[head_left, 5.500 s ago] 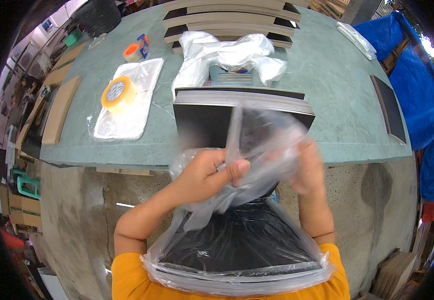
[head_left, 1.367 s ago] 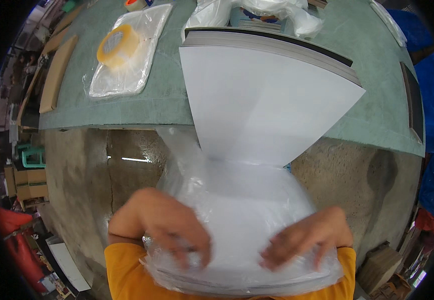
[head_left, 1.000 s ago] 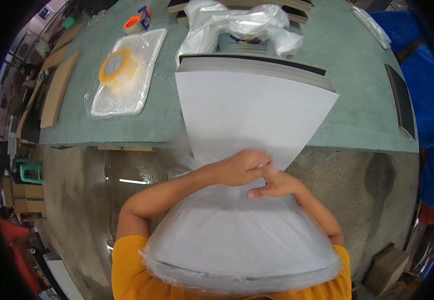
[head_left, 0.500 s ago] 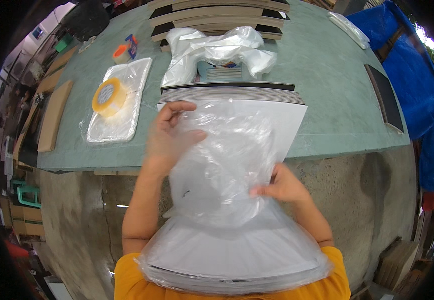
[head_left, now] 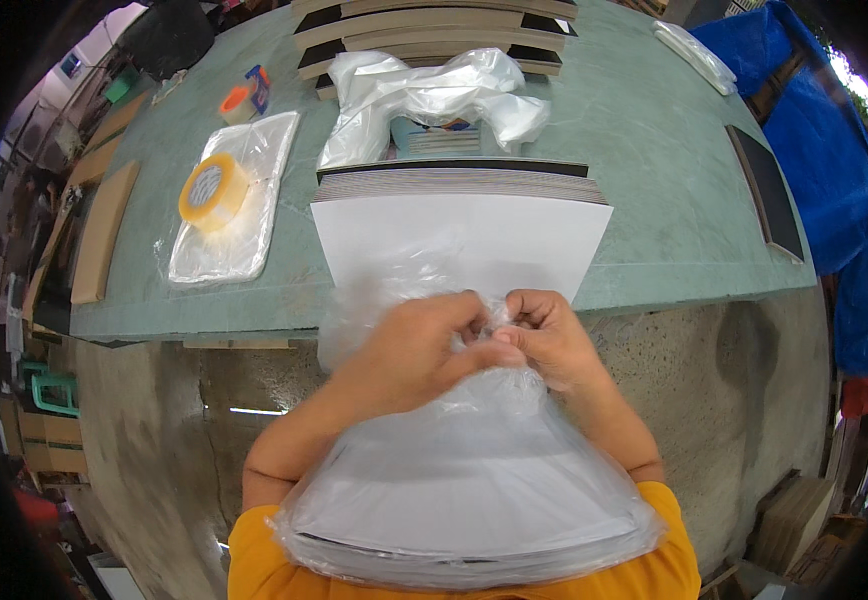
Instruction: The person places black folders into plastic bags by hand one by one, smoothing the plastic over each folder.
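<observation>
Right against my body is a stack of flat white sheets or boards inside a clear plastic bag [head_left: 474,455]. Its gathered upper part runs up to my fingers. My left hand [head_left: 424,350] is closed on the bunched plastic, slightly blurred. Touching it, my right hand [head_left: 559,340] pinches the same plastic between thumb and fingers. Loose film spreads to the left of my left hand, over the near part of a stack of white boards [head_left: 464,220]. That stack lies at the table's front edge, with a black board at its far side.
On the green table [head_left: 644,200] lie a roll of clear tape [head_left: 214,195] on folded plastic bags [head_left: 254,225], a tape dispenser [head_left: 246,98], crumpled white plastic [head_left: 429,85] and stacked boards [head_left: 434,40]. A dark board [head_left: 764,195] and blue tarp [head_left: 824,160] are at right.
My left hand has come down and right, from the bag's raised top to beside my right hand. My right hand has moved slightly up. The plastic between them is now bunched.
</observation>
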The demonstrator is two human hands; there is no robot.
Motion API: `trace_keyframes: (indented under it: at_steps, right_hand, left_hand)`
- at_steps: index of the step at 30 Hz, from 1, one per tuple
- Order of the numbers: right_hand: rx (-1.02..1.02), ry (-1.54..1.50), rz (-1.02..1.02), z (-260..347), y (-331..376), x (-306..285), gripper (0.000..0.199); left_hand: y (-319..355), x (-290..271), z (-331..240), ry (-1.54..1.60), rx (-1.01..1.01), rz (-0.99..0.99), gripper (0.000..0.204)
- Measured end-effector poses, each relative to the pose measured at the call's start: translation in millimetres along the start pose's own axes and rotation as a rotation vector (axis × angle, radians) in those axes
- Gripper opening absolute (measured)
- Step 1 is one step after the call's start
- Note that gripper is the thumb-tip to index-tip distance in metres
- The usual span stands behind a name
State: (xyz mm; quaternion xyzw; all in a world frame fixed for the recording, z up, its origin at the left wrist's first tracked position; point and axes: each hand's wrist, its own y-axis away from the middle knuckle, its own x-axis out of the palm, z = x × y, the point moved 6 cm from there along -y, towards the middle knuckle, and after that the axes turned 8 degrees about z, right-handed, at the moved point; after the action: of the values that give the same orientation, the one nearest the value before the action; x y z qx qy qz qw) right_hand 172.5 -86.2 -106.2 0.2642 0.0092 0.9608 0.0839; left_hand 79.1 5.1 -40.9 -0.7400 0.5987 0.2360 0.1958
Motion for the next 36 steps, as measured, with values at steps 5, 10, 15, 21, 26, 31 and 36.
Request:
trace_keyframes:
  at_steps: [5,10,15,21,26,31,36]
  right_hand:
    - [-0.125,-0.417,-0.263,4,26,-52,0.029]
    - [-0.09,-0.187,-0.218,19,44,-70,0.036]
    - [0.069,0.101,-0.036,-16,0,-15,0.033]
    - [-0.236,-0.61,-0.023,6,16,-58,0.016]
    - [-0.185,-0.366,-0.236,20,65,-110,0.015]
    - [0.004,-0.179,0.045,3,29,-55,0.018]
    - [0.038,-0.203,0.197,4,-8,20,0.019]
  left_hand:
    - [36,-6,80,0.197,-0.22,-0.035,0.023]
    - [126,-92,149,0.247,-0.538,-0.595,0.017]
    - [20,-10,24,0.204,-0.083,0.027,0.028]
    - [42,0,92,0.249,-0.181,0.002,0.012]
    - [216,-118,242,-0.331,-0.618,-0.862,0.013]
    - [149,-124,134,0.273,-0.156,-1.209,0.007]
    - [8,4,10,0.223,0.22,-0.005,0.023]
